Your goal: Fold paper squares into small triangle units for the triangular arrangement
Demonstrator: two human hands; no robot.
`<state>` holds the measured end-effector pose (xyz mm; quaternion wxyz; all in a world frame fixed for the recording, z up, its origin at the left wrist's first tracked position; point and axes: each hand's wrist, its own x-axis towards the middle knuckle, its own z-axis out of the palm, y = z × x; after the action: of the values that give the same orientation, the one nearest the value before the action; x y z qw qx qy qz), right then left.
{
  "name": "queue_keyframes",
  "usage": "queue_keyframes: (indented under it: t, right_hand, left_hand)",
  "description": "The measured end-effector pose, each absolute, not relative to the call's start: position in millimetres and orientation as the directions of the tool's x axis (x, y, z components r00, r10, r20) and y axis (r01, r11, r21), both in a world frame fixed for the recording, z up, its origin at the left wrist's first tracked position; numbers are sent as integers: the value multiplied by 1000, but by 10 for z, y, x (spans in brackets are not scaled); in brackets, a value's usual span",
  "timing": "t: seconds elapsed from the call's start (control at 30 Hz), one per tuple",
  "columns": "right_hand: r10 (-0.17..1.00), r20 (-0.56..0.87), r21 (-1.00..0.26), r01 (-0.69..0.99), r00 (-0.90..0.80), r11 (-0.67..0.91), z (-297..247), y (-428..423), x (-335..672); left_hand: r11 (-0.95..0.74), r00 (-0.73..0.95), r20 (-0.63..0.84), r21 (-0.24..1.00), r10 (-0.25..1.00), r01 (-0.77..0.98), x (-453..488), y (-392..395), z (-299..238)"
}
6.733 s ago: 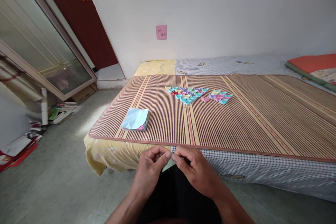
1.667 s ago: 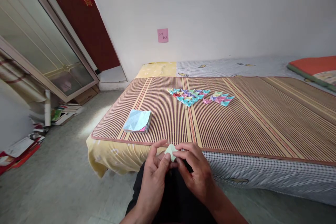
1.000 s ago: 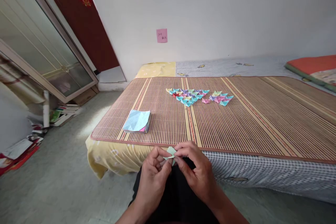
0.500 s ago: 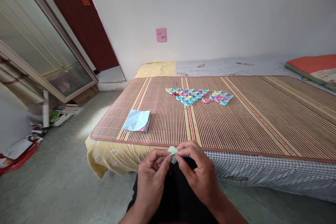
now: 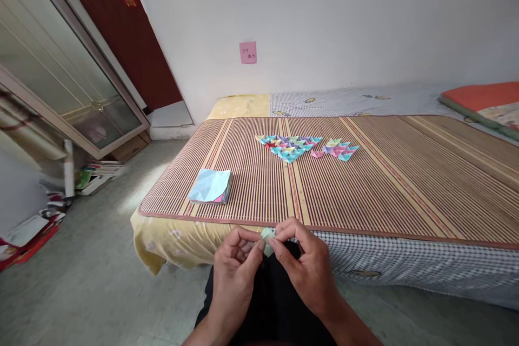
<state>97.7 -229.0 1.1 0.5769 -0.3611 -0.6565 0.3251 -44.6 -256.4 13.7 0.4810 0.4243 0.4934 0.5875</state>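
Observation:
A small pale green folded paper piece (image 5: 267,240) is pinched between the fingertips of my left hand (image 5: 234,278) and my right hand (image 5: 306,270), just in front of the bed's near edge, above my dark-clothed lap. Most of the paper is hidden by my fingers. On the striped bamboo mat (image 5: 365,178) a stack of coloured square paper (image 5: 210,186) with a light blue top sheet lies at the near left. Farther back, two triangular clusters of folded coloured pieces lie flat: a larger cluster (image 5: 288,146) and a smaller cluster (image 5: 335,149) to its right.
The mat covers a bed with a yellow and checked sheet (image 5: 405,267). An orange and green cushion (image 5: 482,100) sits at the far right. A pink note (image 5: 247,52) is stuck on the wall. Books and papers (image 5: 95,174) lie on the floor at left by a glass-fronted cabinet (image 5: 60,81).
My hands have kept working the green paper between their fingertips, closing it from a flatter shape into a smaller fold. Nothing on the mat has moved.

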Motion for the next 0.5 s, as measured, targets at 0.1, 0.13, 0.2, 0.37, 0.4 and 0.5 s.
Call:
queue_keyframes:
  t: [0.1,0.13,0.2,0.37,0.4,0.5]
  right_hand:
    - [860,506,-852,117,-74,511,13,-2292,976]
    - [862,502,-853,122,-72,507,13,-2293,976]
    - [864,498,-855,129,-72,503,14,-2296,976]
    - [905,419,-899,110,-73,425,20,-2291,984]
    - [920,381,-915,102,-88,389,23,-2287,992]
    - [935,309,-941,84,-174,327,29,-2272,1024]
  left_hand:
    - [-47,-170,23,989,985,-138,-453,-2563,125]
    - [-45,-169,22,990,985,-134,-455,-2562,119]
    - [-37,-166,15,991,986,-128,-459,-2559,107]
    - [-45,-174,18,987,985,-152,-465,-2564,79]
    - [-50,-170,23,986,985,-161,-466,-2569,73]
    - [-50,-117,31,985,993,-167,-470,-2579,50]
